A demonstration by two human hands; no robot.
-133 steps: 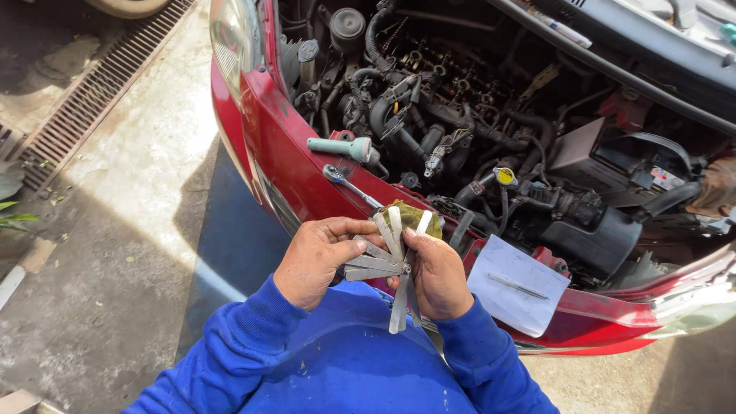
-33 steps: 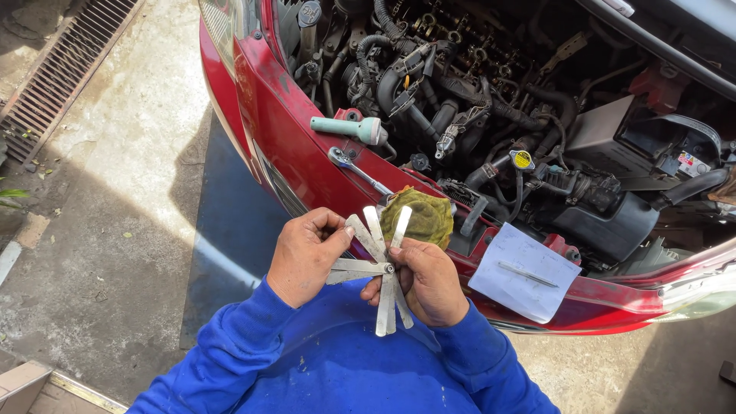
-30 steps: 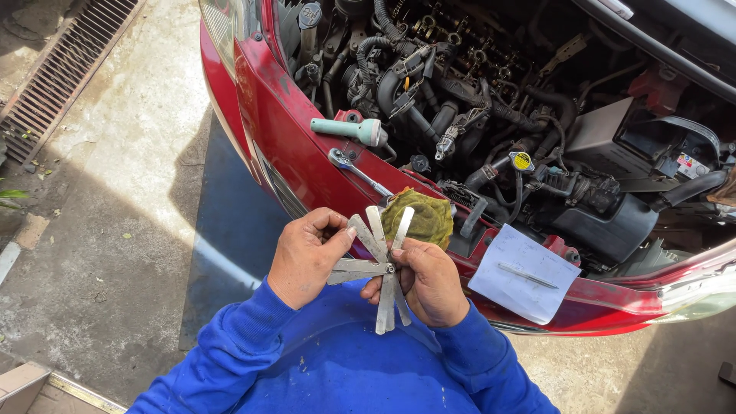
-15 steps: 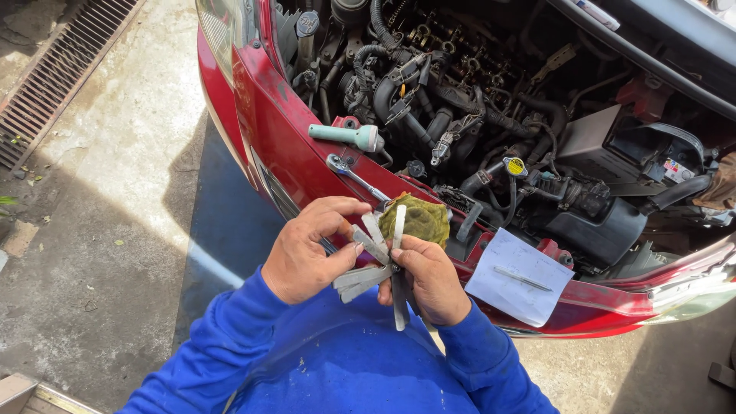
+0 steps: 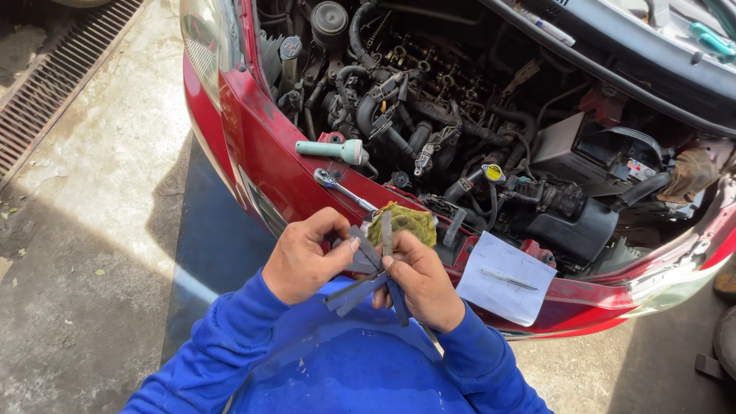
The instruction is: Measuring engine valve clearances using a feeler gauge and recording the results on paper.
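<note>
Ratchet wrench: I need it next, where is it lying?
In the head view, the ratchet wrench lies on the red car's front edge, between the green-handled tool and the yellow rag.

The feeler gauge set (image 5: 372, 272) consists of thin, flat, grey metal blades joined at one common pivot. The blades are fanned out in several directions: one blade stands nearly upright, others angle up to the left, and several point down and to the left and right. The set is held in front of the blue-clad chest, above the concrete floor and just short of the red front edge of the car. Blade markings are too small to tell.
</note>
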